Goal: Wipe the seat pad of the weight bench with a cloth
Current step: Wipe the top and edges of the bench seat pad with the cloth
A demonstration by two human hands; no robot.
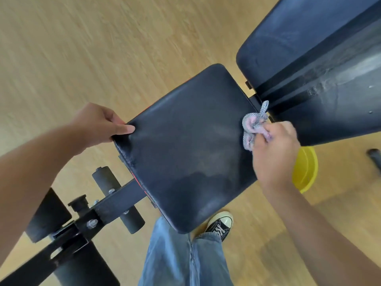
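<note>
Head cam, right grip [274, 149] bunching cloth [252, 125] at seat pad [185, 153] far edge, left grip [99, 124] clamping pad's near corner

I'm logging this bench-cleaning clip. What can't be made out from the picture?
- Yellow plastic tub, head view: contents and near side hidden behind the right hand.
- Black padded backrest: cut off by the top and right edges.
- Grey patterned cloth: bunched and blurred, size unclear.

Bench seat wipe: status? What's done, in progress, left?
Done: cloth is bunched in the right hand and has reached the seat pad; the left hand grips the pad's opposite edge. In hand: wiping the edge nearest the back pad. Left: most of the pad; dull smears show across its middle and near end.
</note>
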